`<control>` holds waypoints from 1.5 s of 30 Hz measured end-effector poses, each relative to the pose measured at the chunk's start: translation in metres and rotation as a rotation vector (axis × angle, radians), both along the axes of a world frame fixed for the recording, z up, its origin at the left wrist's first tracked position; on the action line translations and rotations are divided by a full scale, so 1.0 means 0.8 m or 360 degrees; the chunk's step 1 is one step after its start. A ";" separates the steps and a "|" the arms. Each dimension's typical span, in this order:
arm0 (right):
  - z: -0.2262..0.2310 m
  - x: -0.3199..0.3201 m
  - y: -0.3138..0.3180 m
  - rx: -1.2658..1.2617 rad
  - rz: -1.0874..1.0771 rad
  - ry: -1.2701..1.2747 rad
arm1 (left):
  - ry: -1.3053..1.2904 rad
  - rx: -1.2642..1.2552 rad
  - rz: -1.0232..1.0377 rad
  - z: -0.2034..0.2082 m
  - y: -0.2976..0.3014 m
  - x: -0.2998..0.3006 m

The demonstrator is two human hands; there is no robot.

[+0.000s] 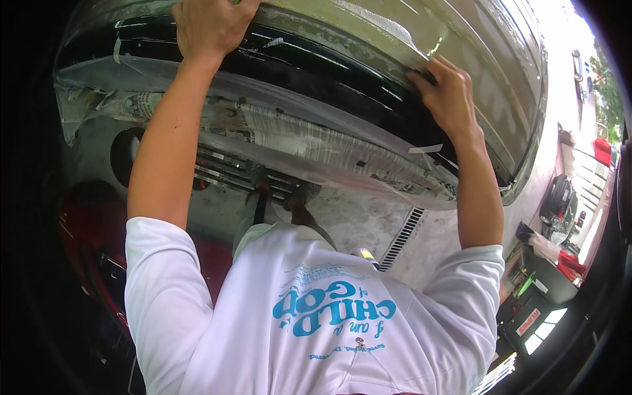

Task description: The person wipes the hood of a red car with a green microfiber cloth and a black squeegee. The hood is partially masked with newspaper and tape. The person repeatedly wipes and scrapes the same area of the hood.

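Note:
A beige car body panel (pixel 474 39) with a glossy black lower band (pixel 316 69) curves across the top of the head view. Clear plastic film (pixel 375 25) lies over the beige part, its edge wrinkled and catching light. My left hand (pixel 209 29) is closed at the panel's upper left; the picture's top edge cuts off its fingertips, so what it grips is hidden. At the right, my right hand (pixel 447 92) has its fingers curled at the wrinkled film edge, apparently pinching it. Newspaper sheets (pixel 283 128) under more film hang below the black band.
Pale concrete floor (pixel 355 224) with a drain grate (pixel 401 238) lies below the car. A red car (pixel 92 230) stands at the left. A dark cart (pixel 543 283) with items on it and a black machine (pixel 558 204) stand at the right.

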State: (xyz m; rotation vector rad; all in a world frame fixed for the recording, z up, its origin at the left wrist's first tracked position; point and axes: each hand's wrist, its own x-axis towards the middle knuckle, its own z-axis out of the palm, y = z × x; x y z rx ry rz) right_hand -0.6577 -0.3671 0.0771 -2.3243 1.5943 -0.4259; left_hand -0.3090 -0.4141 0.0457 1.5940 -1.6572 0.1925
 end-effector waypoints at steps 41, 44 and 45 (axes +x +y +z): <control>-0.022 0.063 -0.019 -0.0362 0.0192 0.0135 | -0.0029 0.0035 0.0149 -0.012 0.002 0.007; -0.034 0.018 -0.006 -0.0422 0.0221 0.0149 | -0.0031 -0.0100 0.0194 -0.022 -0.001 0.008; -0.039 0.002 0.001 -0.0416 0.0190 0.0147 | 0.0004 -0.0069 0.0129 -0.026 -0.011 0.001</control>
